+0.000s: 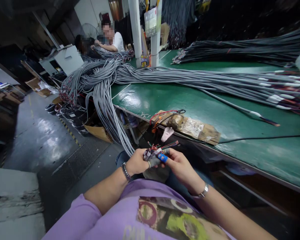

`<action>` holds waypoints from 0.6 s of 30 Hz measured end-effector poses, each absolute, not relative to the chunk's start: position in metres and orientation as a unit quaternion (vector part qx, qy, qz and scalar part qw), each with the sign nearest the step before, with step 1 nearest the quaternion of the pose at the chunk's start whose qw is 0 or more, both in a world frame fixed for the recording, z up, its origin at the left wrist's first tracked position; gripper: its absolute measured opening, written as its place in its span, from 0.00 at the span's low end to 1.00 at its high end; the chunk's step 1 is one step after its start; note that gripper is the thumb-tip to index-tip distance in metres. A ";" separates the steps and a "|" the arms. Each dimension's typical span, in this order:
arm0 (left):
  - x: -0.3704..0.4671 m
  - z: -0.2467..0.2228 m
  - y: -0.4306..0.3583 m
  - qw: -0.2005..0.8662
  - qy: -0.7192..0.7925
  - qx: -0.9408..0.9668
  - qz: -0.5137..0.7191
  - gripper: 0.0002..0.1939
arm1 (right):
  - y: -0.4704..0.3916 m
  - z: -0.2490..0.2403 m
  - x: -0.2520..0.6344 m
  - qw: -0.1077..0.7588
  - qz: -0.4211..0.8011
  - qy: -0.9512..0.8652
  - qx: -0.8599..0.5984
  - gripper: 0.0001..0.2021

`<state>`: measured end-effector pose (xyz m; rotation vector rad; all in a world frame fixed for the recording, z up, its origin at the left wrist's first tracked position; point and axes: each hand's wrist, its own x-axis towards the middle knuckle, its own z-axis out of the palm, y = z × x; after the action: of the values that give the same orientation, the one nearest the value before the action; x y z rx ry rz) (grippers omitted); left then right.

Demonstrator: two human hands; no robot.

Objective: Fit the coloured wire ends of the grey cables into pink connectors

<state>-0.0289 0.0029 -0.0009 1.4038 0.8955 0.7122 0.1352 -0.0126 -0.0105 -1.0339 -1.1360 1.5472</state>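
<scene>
My left hand [138,162] is closed round a bundle of grey cables [118,128], close to their stripped ends. Thin coloured wires [153,147] stick out above its fingers; grey wrapping covers its thumb. At the bundle's right side, my right hand [178,164] has its fingers pinched on one cable end, whose loose wires [172,144] point up and right. A blue band [162,157] is wrapped round a digit of this hand. Both hands are close together in front of my body, just below the bench edge. The fingers partly hide the cable ends.
Long grey cables [170,76] lie across the green bench [145,100]. A taped wooden board [192,128] with red and black leads lies along the near edge. Dark cables [230,51] are stacked behind a white post [135,31]. A co-worker [118,41] handles cables at the far end.
</scene>
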 end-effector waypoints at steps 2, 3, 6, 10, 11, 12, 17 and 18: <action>-0.029 -0.002 0.002 0.622 0.385 0.603 0.318 0.20 | -0.012 -0.007 0.135 0.461 0.627 -0.465 -0.422 0.18; -0.029 -0.003 0.002 0.616 0.393 0.598 0.330 0.20 | -0.012 -0.005 0.134 0.463 0.626 -0.462 -0.425 0.18; -0.029 -0.006 0.001 0.560 0.437 0.589 0.386 0.19 | -0.013 -0.005 0.132 0.476 0.622 -0.443 -0.436 0.18; -0.028 -0.006 0.001 0.527 0.449 0.554 0.462 0.19 | -0.016 -0.011 0.129 0.484 0.629 -0.421 -0.439 0.18; -0.028 -0.007 0.002 0.530 0.448 0.544 0.471 0.19 | -0.017 -0.013 0.129 0.488 0.631 -0.415 -0.437 0.18; -0.027 -0.007 0.002 0.533 0.447 0.538 0.475 0.19 | -0.018 -0.014 0.129 0.491 0.633 -0.411 -0.435 0.18; -0.028 -0.004 -0.001 0.519 0.466 0.563 0.443 0.18 | -0.016 -0.009 0.131 0.490 0.630 -0.413 -0.439 0.18; -0.028 -0.002 -0.002 0.518 0.469 0.570 0.432 0.18 | -0.014 -0.006 0.131 0.486 0.627 -0.419 -0.441 0.18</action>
<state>-0.0277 -0.0021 -0.0021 1.3684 1.1263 1.0362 0.1307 -0.0144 -0.0064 -1.0743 -1.0203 1.5257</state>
